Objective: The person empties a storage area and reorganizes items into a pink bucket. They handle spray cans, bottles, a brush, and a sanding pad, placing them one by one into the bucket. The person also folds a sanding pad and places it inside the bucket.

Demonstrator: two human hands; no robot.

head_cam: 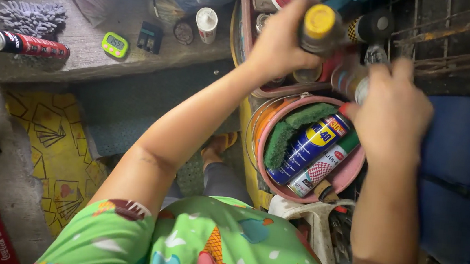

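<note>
My left hand (279,40) grips a spray can with a yellow cap (319,24), holding it upright over a tray of cans. My right hand (391,113) is closed around another can with a pale top (356,83), just right of the first. Below both hands sits a pink round tub (354,165). Inside it lie a blue and yellow spray can (306,148), a can with a green cap and red checks (321,170), and a green scouring pad (293,129).
On a concrete ledge at the left lie a red and black spray can (26,44), a grey duster (32,16), a green timer (115,44), a small black box (149,37) and a white capped bottle (206,24). A blue padded surface (463,173) is at the right. A yellow patterned mat (56,148) covers the floor.
</note>
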